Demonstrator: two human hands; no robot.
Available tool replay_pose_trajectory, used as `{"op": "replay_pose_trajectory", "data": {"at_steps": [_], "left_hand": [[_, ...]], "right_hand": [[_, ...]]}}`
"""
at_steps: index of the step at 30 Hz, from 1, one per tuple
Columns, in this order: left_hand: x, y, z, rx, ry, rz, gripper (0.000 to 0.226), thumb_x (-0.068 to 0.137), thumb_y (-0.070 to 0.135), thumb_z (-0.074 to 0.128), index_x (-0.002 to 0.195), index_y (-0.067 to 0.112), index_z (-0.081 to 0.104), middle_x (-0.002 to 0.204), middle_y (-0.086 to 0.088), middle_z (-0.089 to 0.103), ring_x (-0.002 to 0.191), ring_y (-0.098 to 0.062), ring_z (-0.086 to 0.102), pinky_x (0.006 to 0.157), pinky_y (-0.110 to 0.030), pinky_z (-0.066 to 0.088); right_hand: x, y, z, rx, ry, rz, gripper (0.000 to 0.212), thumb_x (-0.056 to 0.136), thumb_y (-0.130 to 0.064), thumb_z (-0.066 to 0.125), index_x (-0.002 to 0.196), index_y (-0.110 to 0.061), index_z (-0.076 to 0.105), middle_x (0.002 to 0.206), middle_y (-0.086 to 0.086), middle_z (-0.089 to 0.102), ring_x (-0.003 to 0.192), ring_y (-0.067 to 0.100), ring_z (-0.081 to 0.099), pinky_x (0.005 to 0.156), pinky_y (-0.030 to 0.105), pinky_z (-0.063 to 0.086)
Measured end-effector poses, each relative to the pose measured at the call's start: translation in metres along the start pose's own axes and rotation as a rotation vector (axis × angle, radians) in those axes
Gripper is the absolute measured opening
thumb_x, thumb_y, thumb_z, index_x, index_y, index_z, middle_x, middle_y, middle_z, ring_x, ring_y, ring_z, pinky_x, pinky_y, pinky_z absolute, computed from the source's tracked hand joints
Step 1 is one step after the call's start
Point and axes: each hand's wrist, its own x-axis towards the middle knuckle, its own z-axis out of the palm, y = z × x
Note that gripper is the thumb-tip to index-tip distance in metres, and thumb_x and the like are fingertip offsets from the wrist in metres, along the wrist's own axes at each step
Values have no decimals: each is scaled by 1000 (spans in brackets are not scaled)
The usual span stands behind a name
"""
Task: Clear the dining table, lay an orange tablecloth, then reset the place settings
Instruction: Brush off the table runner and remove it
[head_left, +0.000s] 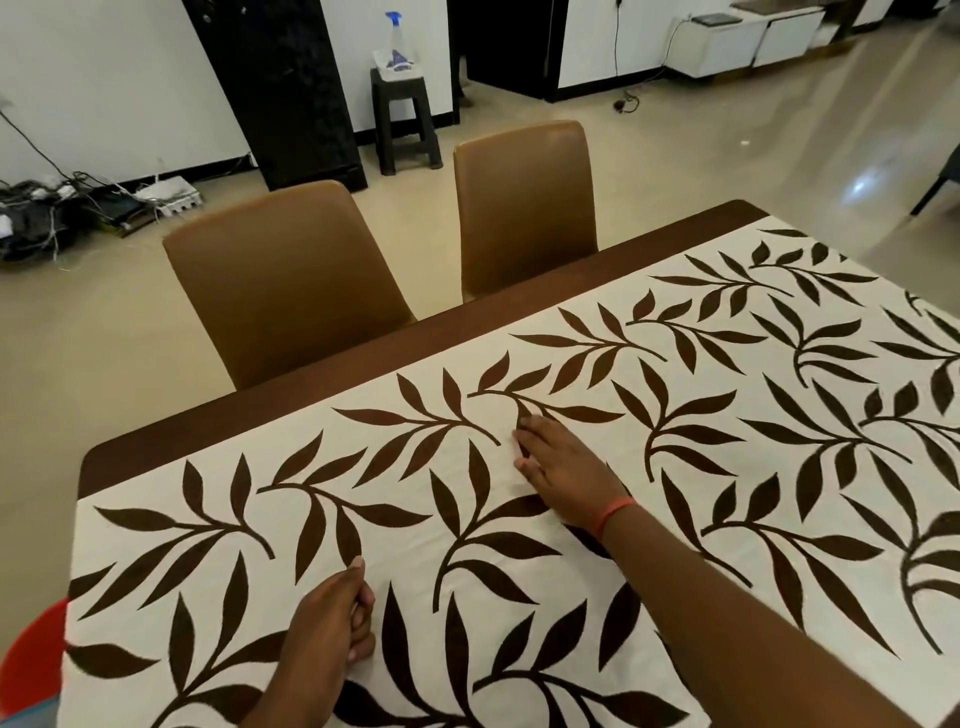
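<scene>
Two hands on the leaf-print cloth (571, 519): left hand (332, 618) fingers pinch it, right hand (561, 473) fingers lie flat, holding nothing

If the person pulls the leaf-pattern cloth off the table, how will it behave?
The leaf-pattern cloth will probably be floppy: it lies flat and puckers slightly near the right hand. It likely slides easily on the smooth table. The left hand seems to pinch it, so it should bunch.
</scene>
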Motion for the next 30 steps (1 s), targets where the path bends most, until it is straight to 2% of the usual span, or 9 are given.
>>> {"op": "replay_pose_trajectory", "data": {"at_steps": [3,6,8,11,18,24,30], "left_hand": [[-4,1,1,12,-20,2,43,102,36,53,74,4,56,53,-6,42,41,-15,32,41,-22,28],[-11,3,2,-5,-19,-23,42,102,38,53,74,6,56,53,-4,41,42,-14,31,41,-22,27],[-16,1,4,-18,-14,-46,42,102,38,54,75,6,56,53,-4,40,41,-14,30,40,-22,26],[-26,-5,0,-41,-45,-69,41,102,39,54,76,7,57,54,-2,40,42,-13,30,39,-24,26],[-55,-22,-13,-215,-125,-167,41,102,39,54,76,7,57,55,0,40,42,-10,28,37,-24,25],[-79,-33,-30,-254,-183,-240,45,101,41,53,75,5,59,56,-2,44,42,-10,28,38,-23,25],[-94,-41,-45,-258,-283,-305,45,103,38,51,67,11,48,59,-3,43,41,-9,25,35,-21,22]], "right_hand": [[-36,-19,16,-14,29,29,55,102,-48,30,149,-20,38,155,-2,34,145,13,27,116,24,16],[-69,-47,35,-53,95,97,44,103,-24,43,146,-15,44,150,4,41,142,21,35,119,31,26],[-89,-66,44,-76,133,168,47,97,-9,53,143,-14,49,147,6,47,139,23,41,117,33,31],[-121,-95,50,-137,168,251,57,84,0,67,138,-13,55,141,8,55,134,26,48,112,33,32],[-175,-122,41,-248,190,261,58,76,3,74,131,-7,61,131,14,62,123,33,58,101,43,51],[-215,-132,37,-206,152,285,47,76,7,74,121,-7,67,122,11,65,114,31,59,95,38,54],[-237,-149,31,-152,160,321,35,75,5,76,105,-12,72,104,6,68,98,25,60,82,33,57]]}}
